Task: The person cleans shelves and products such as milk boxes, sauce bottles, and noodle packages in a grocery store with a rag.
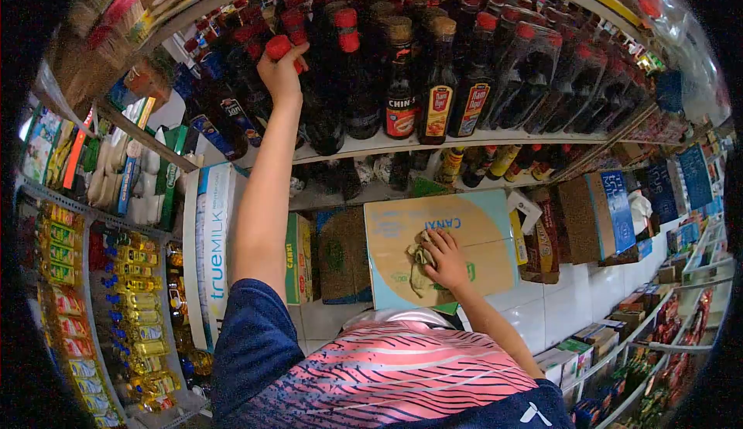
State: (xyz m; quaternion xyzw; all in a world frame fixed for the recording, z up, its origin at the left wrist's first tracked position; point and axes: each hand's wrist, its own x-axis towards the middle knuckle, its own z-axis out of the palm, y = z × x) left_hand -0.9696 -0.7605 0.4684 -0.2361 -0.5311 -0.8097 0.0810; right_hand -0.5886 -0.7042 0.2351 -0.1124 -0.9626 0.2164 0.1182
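Yellow rows: bottles of yellow liquid [143,313] stand in a rack well to the left of the CANXI box [395,239], whose lettering reads upside down from here;
White-and-blue side: a trueMILK carton [213,235] stands upright left of the CANXI box, just beside the left forearm;
Left hand: the left hand [280,73] reaches beyond the CANXI box and to its left; its fingers are curled closed about the top of a red-capped dark bottle [279,47];
Bottle's lie: the red-capped dark bottle is in the shelf row beyond and left of the CANXI box; its long axis looks roughly upright, cap end up; hand and forearm hide much of the body, so I cannot tell whether it tilts or bears on the shelf;
Nearer hand: the left, touching the cap; the right is well apart, over the CANXI box;
Labelled row: beyond the CANXI box, a CHIN-SU bottle [401,92] and two Nam Ngư bottles [439,100] stand upright near the shelf edge [360,148];
Right hand: the right hand [446,261] lies palm down on a crumpled cloth [418,266] atop the CANXI box; fingers partly spread and slightly bent; I cannot tell whether they grip the cloth;
Right side: a blue-sided carton [617,211] stands right of the CANXI box, apart from it.
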